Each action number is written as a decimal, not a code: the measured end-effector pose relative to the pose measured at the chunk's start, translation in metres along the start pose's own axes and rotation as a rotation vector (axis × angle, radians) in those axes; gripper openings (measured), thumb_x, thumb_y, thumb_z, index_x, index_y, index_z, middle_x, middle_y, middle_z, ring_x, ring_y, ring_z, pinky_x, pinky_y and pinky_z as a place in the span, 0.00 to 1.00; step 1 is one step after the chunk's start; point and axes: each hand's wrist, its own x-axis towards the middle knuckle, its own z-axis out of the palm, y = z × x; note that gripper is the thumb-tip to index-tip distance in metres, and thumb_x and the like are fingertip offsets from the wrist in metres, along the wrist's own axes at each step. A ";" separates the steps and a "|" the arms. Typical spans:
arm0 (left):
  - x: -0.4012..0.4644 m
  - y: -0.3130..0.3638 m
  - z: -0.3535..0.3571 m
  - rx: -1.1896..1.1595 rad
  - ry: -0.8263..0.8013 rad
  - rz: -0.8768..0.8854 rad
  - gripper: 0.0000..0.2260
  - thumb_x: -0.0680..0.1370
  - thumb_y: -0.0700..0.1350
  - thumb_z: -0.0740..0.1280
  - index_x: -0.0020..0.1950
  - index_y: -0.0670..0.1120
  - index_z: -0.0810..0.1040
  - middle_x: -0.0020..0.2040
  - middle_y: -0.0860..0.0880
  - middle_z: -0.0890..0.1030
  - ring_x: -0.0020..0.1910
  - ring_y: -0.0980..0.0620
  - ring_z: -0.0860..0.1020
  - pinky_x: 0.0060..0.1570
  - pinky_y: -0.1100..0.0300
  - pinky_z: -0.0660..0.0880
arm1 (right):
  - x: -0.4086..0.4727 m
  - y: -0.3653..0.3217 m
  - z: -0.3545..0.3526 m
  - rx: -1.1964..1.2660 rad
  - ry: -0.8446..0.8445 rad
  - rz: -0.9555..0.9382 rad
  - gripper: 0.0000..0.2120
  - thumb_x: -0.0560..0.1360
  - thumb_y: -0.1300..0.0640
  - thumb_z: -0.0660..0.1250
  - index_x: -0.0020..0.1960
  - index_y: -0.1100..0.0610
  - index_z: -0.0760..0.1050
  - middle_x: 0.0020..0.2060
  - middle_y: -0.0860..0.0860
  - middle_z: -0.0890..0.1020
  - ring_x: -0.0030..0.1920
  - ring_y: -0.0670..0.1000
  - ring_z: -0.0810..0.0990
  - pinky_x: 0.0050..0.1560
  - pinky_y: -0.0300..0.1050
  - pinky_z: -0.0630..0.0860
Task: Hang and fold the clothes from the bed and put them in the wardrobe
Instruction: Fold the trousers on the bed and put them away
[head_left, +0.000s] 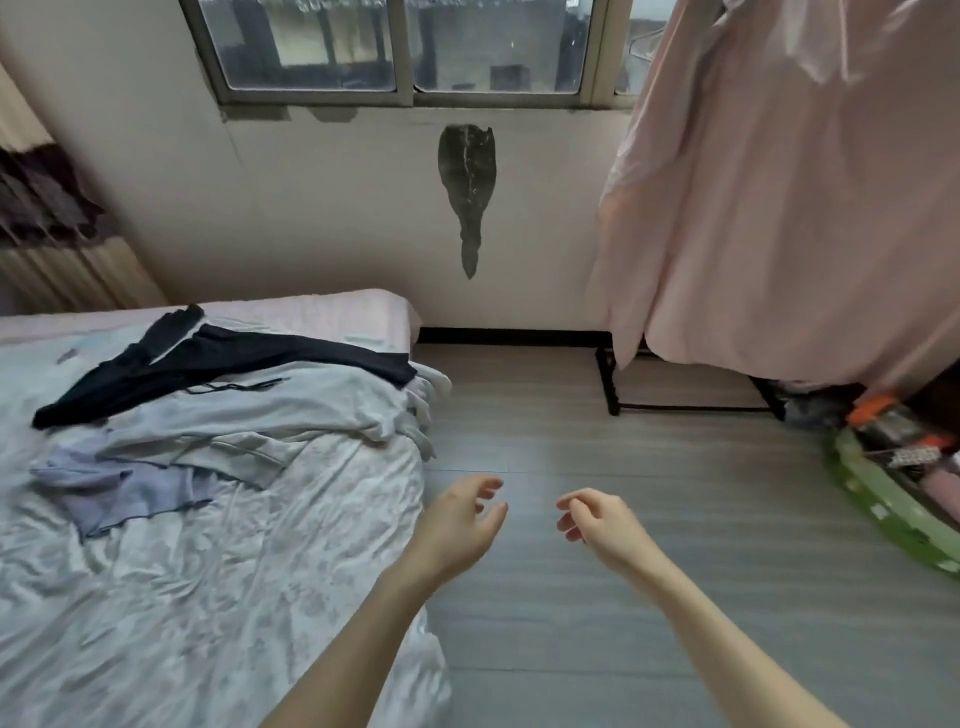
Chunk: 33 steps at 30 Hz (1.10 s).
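On the bed (182, 571) at the left lie several clothes: black trousers (218, 358) farthest back, a pale grey-white garment (249, 421) under and in front of them, and a lavender garment (119, 488) nearest me. My left hand (462, 525) hovers by the bed's right edge, fingers loosely curled, holding nothing. My right hand (597, 525) hangs over the floor beside it, also loosely curled and holding nothing. The wardrobe (789, 208), a black frame under a pink fabric cover, stands at the right.
Grey plank floor (597, 649) runs between bed and wardrobe. A green container (883, 509) with items lies at the right edge. A window (405, 47) is in the far wall. Curtains hang at the far left.
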 end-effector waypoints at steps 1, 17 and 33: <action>0.003 0.002 0.002 0.016 -0.008 -0.010 0.15 0.79 0.46 0.63 0.66 0.46 0.73 0.59 0.50 0.76 0.55 0.55 0.76 0.56 0.64 0.71 | 0.002 0.004 -0.006 -0.002 -0.009 0.004 0.12 0.79 0.66 0.54 0.50 0.59 0.75 0.37 0.52 0.80 0.35 0.49 0.76 0.31 0.28 0.68; 0.089 -0.069 -0.088 -0.059 0.261 -0.142 0.12 0.79 0.45 0.64 0.61 0.47 0.76 0.54 0.51 0.79 0.49 0.55 0.77 0.49 0.65 0.70 | 0.132 -0.091 0.028 -0.120 -0.168 -0.164 0.13 0.78 0.62 0.54 0.52 0.55 0.77 0.41 0.49 0.82 0.40 0.48 0.79 0.37 0.33 0.71; 0.215 -0.298 -0.271 -0.369 0.592 -0.679 0.12 0.79 0.45 0.62 0.62 0.46 0.75 0.59 0.49 0.78 0.55 0.52 0.75 0.55 0.60 0.71 | 0.424 -0.272 0.255 -0.473 -0.614 -0.385 0.15 0.79 0.59 0.52 0.58 0.54 0.75 0.46 0.49 0.81 0.45 0.50 0.81 0.39 0.39 0.77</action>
